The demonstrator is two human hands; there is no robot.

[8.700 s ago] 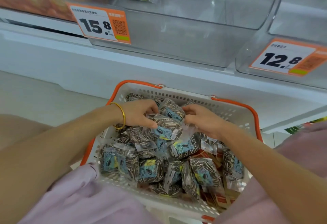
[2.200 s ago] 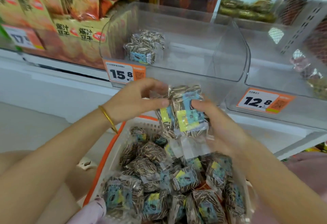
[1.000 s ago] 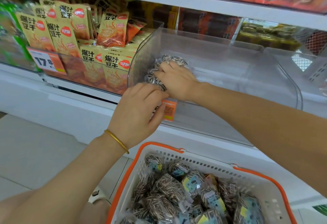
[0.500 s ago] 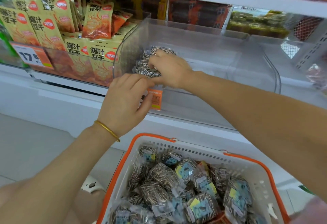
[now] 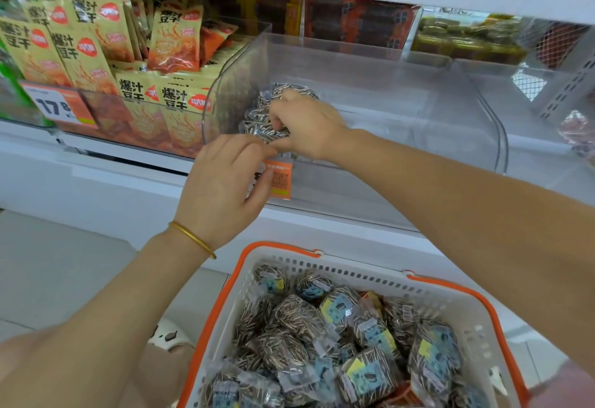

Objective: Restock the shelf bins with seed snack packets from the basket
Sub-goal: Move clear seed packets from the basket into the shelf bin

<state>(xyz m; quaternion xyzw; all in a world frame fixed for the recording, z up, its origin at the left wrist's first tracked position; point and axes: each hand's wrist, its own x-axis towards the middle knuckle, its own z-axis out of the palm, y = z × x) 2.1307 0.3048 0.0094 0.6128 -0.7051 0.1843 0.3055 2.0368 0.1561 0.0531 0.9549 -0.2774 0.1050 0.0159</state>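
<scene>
- Inside the clear curved plastic shelf bin (image 5: 354, 111), at its left wall, the right hand (image 5: 306, 124) curls its fingers around a small heap of striped seed snack packets (image 5: 273, 111), probably tucking them into the corner so they stack compactly
- Below the bin's front lip, the left hand (image 5: 222, 182) rests loosely curled, pinching nothing that shows, partly covering the orange price tag (image 5: 279, 179); likely steadying
- Rightward the bin floor lies bare, giving ample room; the white perforated basket with orange rim (image 5: 450, 311) below holds many packets
</scene>
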